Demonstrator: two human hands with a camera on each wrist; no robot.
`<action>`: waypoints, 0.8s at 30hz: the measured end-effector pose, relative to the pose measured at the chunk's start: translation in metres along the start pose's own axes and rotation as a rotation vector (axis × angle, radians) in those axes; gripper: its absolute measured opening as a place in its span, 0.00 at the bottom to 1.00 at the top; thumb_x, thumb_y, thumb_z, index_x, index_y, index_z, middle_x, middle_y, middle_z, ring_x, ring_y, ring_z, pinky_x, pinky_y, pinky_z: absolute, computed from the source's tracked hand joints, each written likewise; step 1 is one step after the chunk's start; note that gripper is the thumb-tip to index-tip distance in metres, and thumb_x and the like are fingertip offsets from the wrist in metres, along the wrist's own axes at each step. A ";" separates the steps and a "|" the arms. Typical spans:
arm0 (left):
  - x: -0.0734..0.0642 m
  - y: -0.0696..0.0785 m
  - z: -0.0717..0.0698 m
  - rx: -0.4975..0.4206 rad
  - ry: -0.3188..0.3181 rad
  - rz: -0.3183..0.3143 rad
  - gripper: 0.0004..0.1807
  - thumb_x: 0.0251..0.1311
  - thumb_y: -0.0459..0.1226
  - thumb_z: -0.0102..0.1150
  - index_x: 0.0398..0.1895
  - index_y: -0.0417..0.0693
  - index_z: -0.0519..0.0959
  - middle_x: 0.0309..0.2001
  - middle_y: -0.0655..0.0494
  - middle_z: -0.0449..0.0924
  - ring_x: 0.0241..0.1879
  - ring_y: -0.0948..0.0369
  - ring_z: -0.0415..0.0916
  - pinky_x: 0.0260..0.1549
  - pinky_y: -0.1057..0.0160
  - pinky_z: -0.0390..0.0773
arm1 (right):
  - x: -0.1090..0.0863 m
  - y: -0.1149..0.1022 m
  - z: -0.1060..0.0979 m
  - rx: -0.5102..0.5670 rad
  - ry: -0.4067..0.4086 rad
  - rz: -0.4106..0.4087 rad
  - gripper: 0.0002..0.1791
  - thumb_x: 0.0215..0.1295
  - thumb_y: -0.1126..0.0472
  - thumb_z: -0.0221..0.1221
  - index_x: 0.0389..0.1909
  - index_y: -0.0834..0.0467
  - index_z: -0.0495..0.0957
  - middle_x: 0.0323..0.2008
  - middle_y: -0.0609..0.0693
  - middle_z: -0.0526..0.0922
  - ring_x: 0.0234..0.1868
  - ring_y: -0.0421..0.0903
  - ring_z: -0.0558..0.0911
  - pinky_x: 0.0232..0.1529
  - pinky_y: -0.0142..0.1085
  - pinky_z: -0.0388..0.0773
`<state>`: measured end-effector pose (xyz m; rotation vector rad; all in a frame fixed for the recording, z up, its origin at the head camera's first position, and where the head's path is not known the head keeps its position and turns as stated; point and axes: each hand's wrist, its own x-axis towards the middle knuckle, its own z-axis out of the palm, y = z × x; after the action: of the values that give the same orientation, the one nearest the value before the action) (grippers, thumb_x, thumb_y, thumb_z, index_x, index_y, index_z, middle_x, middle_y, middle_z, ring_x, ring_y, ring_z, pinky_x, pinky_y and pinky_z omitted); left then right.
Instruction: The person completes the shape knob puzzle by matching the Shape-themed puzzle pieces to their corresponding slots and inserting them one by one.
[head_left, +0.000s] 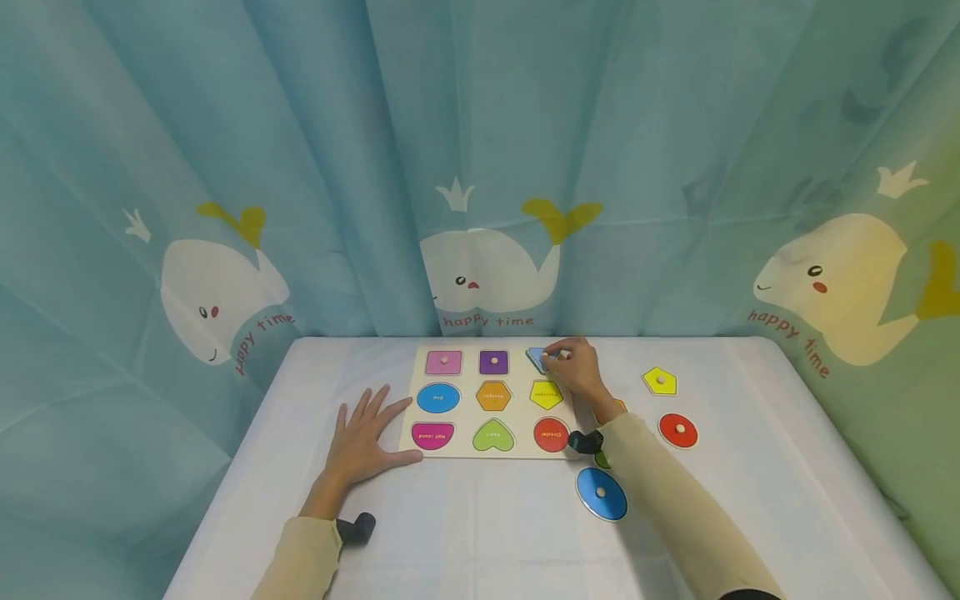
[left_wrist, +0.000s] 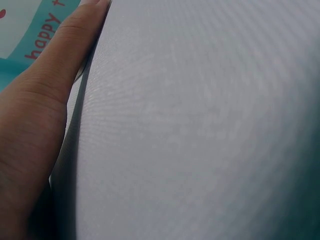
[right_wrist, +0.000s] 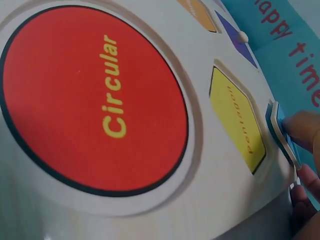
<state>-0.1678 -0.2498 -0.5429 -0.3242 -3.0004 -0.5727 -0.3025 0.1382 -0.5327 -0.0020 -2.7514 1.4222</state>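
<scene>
A pale wooden shape-puzzle board (head_left: 465, 425) lies on the table, with a pink rectangle (head_left: 433, 363) and a purple square (head_left: 486, 367), both knobbed, seated in its far row. At the board's far right corner, my right hand (head_left: 579, 371) pinches a light blue puzzle piece (head_left: 533, 357). In the right wrist view that blue piece (right_wrist: 281, 131) sits tilted and partly raised above the surface; its full outline is hidden by the fingers. My left hand (head_left: 362, 442) rests with fingers spread beside the board, thumb and a fingertip touching its left edge.
Loose knobbed pieces lie to the right: a yellow pentagon (head_left: 660, 383), a red circle (head_left: 678, 432) and a blue oval (head_left: 602, 495). Orange (head_left: 619, 405) and green (head_left: 602, 460) pieces are mostly hidden under the right arm. A whale-print curtain (head_left: 480, 167) hangs behind the white table (head_left: 480, 533).
</scene>
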 end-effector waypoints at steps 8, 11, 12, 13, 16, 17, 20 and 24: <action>0.000 0.001 0.000 -0.001 -0.006 -0.005 0.52 0.44 0.68 0.71 0.75 0.62 0.70 0.80 0.44 0.55 0.80 0.39 0.44 0.70 0.24 0.39 | -0.001 0.000 0.003 -0.055 0.002 0.019 0.11 0.67 0.58 0.66 0.44 0.61 0.88 0.64 0.62 0.72 0.69 0.62 0.65 0.71 0.57 0.67; 0.000 0.001 0.000 -0.004 -0.005 -0.005 0.52 0.44 0.68 0.71 0.75 0.62 0.70 0.80 0.44 0.55 0.79 0.39 0.44 0.70 0.24 0.39 | -0.002 0.000 0.003 -0.062 0.002 0.003 0.11 0.67 0.58 0.66 0.44 0.62 0.88 0.63 0.62 0.73 0.67 0.62 0.66 0.68 0.56 0.70; 0.000 0.001 0.000 -0.004 -0.005 -0.004 0.52 0.44 0.68 0.71 0.75 0.62 0.70 0.80 0.44 0.55 0.79 0.38 0.44 0.70 0.24 0.39 | -0.002 0.001 0.003 -0.065 0.003 -0.003 0.11 0.67 0.59 0.66 0.44 0.62 0.88 0.63 0.62 0.73 0.67 0.62 0.66 0.67 0.56 0.70; 0.000 0.001 0.000 -0.006 -0.003 -0.004 0.52 0.44 0.67 0.71 0.75 0.62 0.70 0.80 0.44 0.55 0.79 0.38 0.44 0.70 0.24 0.39 | -0.002 0.001 0.003 -0.067 0.003 -0.007 0.12 0.67 0.59 0.66 0.44 0.62 0.88 0.62 0.62 0.73 0.66 0.62 0.66 0.66 0.55 0.70; 0.000 0.001 0.000 -0.005 -0.003 -0.003 0.52 0.44 0.67 0.71 0.75 0.61 0.70 0.80 0.43 0.55 0.79 0.38 0.44 0.70 0.24 0.39 | -0.002 0.001 0.003 -0.074 0.004 -0.011 0.12 0.67 0.59 0.66 0.44 0.62 0.88 0.62 0.62 0.73 0.65 0.62 0.66 0.65 0.55 0.70; 0.000 0.001 0.000 -0.004 -0.006 -0.003 0.52 0.44 0.67 0.71 0.75 0.61 0.70 0.80 0.43 0.55 0.79 0.38 0.44 0.70 0.24 0.39 | -0.002 0.001 0.004 -0.077 0.004 -0.009 0.12 0.67 0.58 0.67 0.45 0.62 0.88 0.62 0.62 0.73 0.65 0.62 0.66 0.65 0.56 0.70; 0.000 0.002 0.000 -0.008 -0.008 -0.005 0.52 0.44 0.66 0.72 0.75 0.61 0.70 0.80 0.43 0.55 0.79 0.38 0.44 0.70 0.23 0.38 | -0.001 0.001 0.004 -0.088 0.005 -0.005 0.12 0.68 0.58 0.66 0.45 0.62 0.89 0.63 0.62 0.73 0.65 0.62 0.66 0.67 0.57 0.67; 0.000 0.003 -0.001 -0.009 -0.004 -0.002 0.51 0.44 0.66 0.72 0.75 0.61 0.70 0.80 0.43 0.55 0.79 0.38 0.44 0.70 0.23 0.38 | -0.001 0.000 0.004 -0.091 0.007 -0.001 0.12 0.67 0.58 0.66 0.45 0.61 0.89 0.63 0.62 0.73 0.65 0.62 0.66 0.68 0.58 0.65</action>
<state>-0.1672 -0.2476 -0.5408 -0.3230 -3.0032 -0.5868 -0.3015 0.1353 -0.5353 -0.0079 -2.8073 1.2929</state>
